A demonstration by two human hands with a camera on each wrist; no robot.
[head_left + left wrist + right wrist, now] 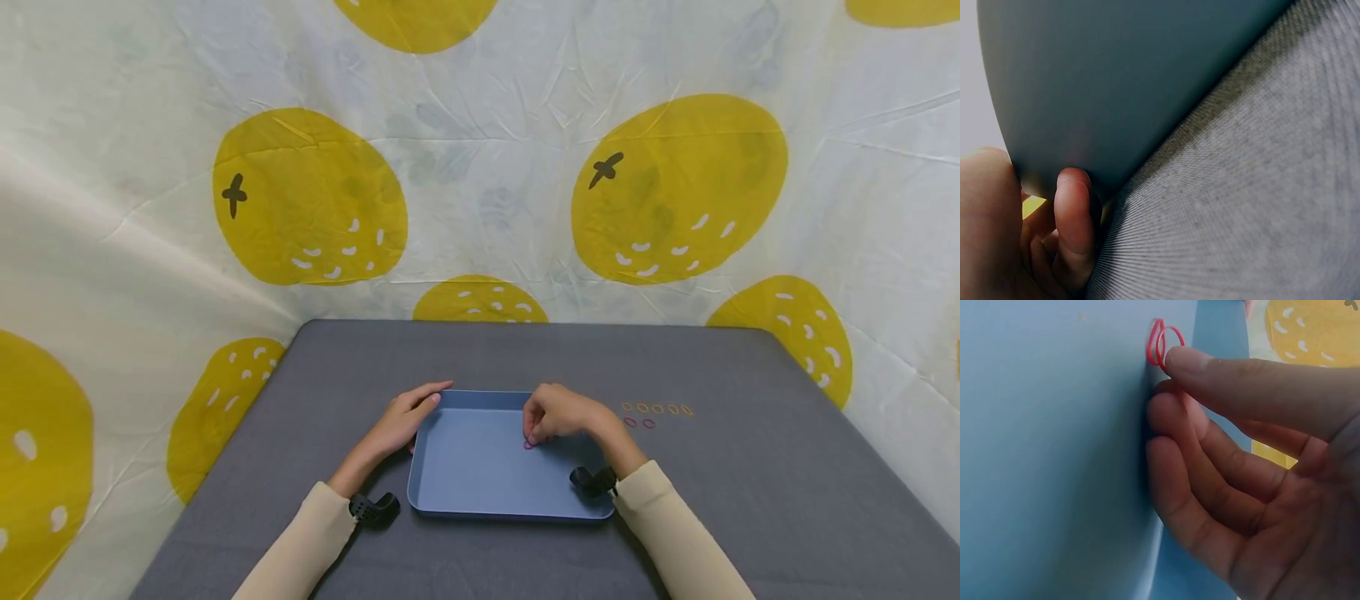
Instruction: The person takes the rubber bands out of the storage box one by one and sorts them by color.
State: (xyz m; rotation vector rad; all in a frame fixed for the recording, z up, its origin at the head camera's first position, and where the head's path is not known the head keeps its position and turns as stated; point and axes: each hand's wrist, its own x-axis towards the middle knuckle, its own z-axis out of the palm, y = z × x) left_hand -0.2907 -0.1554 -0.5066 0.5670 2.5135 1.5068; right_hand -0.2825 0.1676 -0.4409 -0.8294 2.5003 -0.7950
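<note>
In the head view my right hand point(558, 414) is over the right half of a blue rectangular tray point(472, 467). Its thumb and fingertips pinch a thin red rubber band point(1179, 331), low over the tray floor. A second red loop point(1152, 347) shows right beside that band in the right wrist view. My left hand point(401, 423) holds the tray by its far left corner, thumb at the rim and other fingers along the outside. The left wrist view shows one finger point(1074, 212) against the tray's outer wall.
Right of the tray, a row of several orange rubber bands point(657, 409) lies on the grey tablecloth point(750, 483). Two pinkish-red bands point(639, 423) lie just in front of them. Behind the table hangs a white curtain point(495, 225) with yellow fruit prints.
</note>
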